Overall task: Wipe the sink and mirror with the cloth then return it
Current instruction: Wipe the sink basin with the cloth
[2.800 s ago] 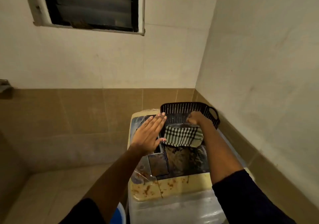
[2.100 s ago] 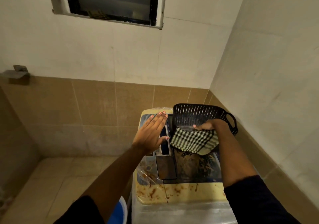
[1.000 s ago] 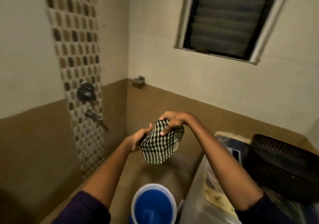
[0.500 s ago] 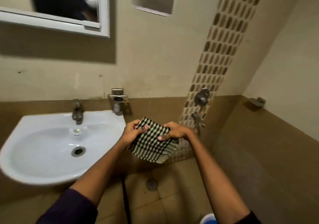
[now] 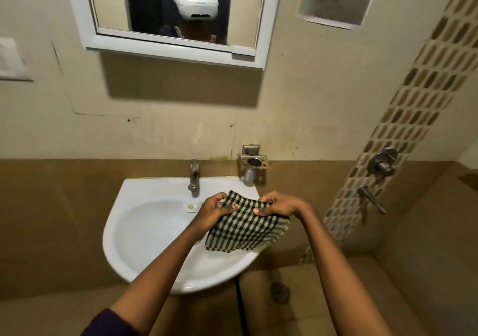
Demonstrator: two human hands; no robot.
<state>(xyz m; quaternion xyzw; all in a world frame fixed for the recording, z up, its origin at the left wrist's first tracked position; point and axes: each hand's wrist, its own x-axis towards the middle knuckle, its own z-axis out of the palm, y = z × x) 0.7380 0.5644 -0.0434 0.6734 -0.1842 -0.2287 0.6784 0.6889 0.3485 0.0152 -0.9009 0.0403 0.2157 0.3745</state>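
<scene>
A green-and-black checked cloth [image 5: 245,228] hangs over the right side of the white sink [image 5: 147,232]. My left hand [image 5: 216,211] grips its top left corner and my right hand [image 5: 278,205] grips its top right corner, stretching the upper edge between them. The cloth hides part of the sink's right rim. A white-framed mirror [image 5: 108,4] hangs on the wall above the sink and reflects a white headset. A metal tap [image 5: 194,177] stands at the back of the sink.
A metal holder [image 5: 253,165] is fixed to the wall right of the tap. Shower valves [image 5: 382,165] sit on a mosaic tile strip [image 5: 424,95] at right. A floor drain [image 5: 279,291] lies below the sink. A white switch plate [image 5: 11,60] is at far left.
The view turned from the washing machine and black basket to face the sink and mirror. My right hand lifted the cloth from the basket, then both hands took it and brought it over the sink.
</scene>
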